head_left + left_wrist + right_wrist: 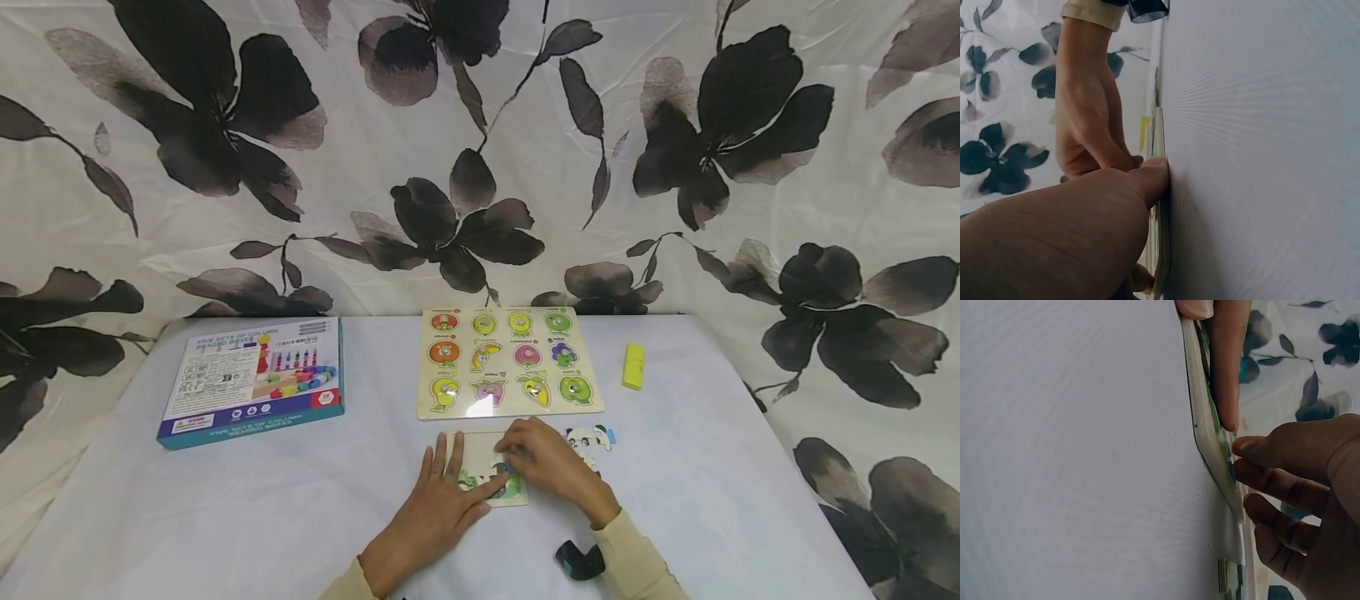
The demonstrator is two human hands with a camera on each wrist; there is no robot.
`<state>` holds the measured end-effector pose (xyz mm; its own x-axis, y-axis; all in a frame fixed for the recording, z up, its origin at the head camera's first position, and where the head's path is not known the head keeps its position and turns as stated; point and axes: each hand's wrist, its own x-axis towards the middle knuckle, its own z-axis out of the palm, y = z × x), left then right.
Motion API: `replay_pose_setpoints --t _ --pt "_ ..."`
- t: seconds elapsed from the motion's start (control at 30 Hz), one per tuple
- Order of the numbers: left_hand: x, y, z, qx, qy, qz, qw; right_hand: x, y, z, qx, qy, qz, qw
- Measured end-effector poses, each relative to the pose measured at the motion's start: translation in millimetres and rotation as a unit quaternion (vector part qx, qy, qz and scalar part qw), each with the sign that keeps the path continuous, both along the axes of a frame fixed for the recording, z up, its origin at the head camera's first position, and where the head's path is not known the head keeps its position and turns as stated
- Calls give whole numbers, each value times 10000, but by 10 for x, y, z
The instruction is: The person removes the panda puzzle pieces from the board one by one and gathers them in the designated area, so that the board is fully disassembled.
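Note:
A small wooden jigsaw puzzle board (477, 443) lies on the table, its lower part filled with green picture pieces. My left hand (438, 507) rests on its left side with fingers spread, one finger stretched across the pieces. Over the board's right part, my right hand (553, 465) has curled fingers and pinches a puzzle piece, mostly hidden by the fingertips. In the right wrist view the thumb and index finger of the right hand (1310, 487) meet at the board's face (1213, 434). Loose panda puzzle pieces (592, 439) lie just right of the board, partly behind the right hand.
Behind the board lies a fruit puzzle board (510, 400). A boxed bead set (251, 375) sits at the left, and a yellow block (633, 367) at the right. A black curved object (580, 561) lies beside the right sleeve. A floral cloth (450, 167) hangs behind.

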<state>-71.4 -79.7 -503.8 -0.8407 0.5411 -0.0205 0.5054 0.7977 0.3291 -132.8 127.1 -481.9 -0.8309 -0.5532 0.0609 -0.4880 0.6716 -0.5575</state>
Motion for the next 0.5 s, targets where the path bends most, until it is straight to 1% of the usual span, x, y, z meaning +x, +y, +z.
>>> replay_pose_setpoints --t 0.13,0.3,0.5 --pt "7 -3 16 45 23 -29 10000 7 0 0 18 -76 -10 10000" --pt "5 0 2 68 70 -35 9999 15 -6 -1 -59 -121 -5 9999" --pt "-2 5 -6 -23 -9 2 10000 10 -27 7 -71 -245 -34 9997"
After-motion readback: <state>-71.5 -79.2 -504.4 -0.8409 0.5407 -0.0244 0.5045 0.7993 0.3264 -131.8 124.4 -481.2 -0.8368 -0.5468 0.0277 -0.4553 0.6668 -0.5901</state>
